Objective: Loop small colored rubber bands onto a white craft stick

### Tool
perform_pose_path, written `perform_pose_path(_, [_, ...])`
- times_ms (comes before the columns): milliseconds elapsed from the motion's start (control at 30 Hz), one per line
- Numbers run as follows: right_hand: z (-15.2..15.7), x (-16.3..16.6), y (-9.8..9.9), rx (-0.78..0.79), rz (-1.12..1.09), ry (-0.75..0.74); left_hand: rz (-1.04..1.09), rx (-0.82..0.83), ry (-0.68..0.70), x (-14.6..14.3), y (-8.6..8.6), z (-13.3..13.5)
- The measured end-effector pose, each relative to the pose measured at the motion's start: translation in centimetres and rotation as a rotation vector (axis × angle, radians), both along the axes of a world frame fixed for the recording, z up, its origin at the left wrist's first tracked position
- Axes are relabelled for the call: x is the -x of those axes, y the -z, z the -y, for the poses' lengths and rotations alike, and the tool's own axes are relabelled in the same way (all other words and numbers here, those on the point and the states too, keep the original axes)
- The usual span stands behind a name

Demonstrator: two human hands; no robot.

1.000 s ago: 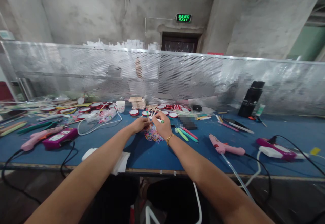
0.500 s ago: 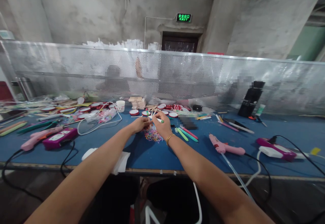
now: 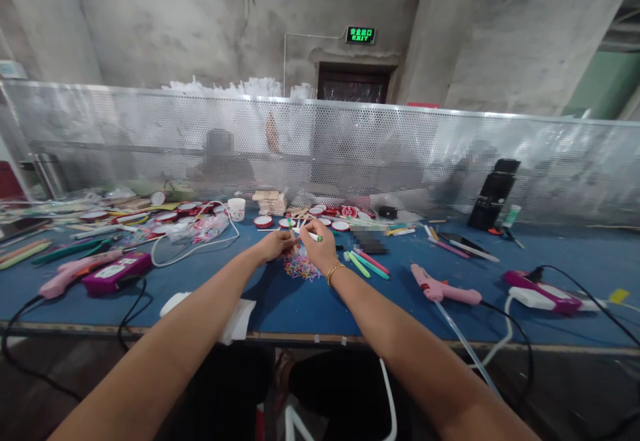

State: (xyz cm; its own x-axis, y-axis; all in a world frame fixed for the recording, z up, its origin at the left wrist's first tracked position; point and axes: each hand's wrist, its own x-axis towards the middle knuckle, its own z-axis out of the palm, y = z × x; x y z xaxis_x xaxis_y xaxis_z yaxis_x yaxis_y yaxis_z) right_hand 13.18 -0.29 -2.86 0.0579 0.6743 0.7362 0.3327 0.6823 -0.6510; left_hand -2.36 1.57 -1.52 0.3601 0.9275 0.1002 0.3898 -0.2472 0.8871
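My right hand (image 3: 319,244) is closed around a white marker pen with a green end (image 3: 315,235), held slantwise. My left hand (image 3: 277,246) pinches a thin upright stick (image 3: 290,223) whose upper part is green. The pen's tip meets or comes very near the stick; my fingers hide the exact spot. Just below both hands lies a heap of small multicoloured bits (image 3: 301,266) on the blue table (image 3: 295,307). To the right of my right hand are a light green marker (image 3: 359,265) and a teal one (image 3: 373,265).
Pink glue guns lie at the right (image 3: 440,287) and left (image 3: 75,273), with trailing cords. Red-rimmed round discs (image 3: 263,221), a paper cup (image 3: 237,209) and stacked wooden pieces (image 3: 270,203) stand toward the back. A perforated metal screen (image 3: 350,154) borders the table. White tissue (image 3: 240,321) lies near the front edge.
My hands stay in almost the same place, with the pen and the stick still held. The whole view has shifted very slightly.
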Motion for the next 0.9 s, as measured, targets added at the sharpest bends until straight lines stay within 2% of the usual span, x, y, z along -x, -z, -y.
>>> perform_pose_path(500, [0.35,-0.1,-0.25,0.003,-0.005,0.012,0.005,0.014,-0.015,-0.24,-0.52,0.58])
perform_pose_path(900, [0.84,0.1,-0.45,-0.002,0.014,-0.022,-0.004,-0.01,-0.036,-0.22,-0.09,0.28])
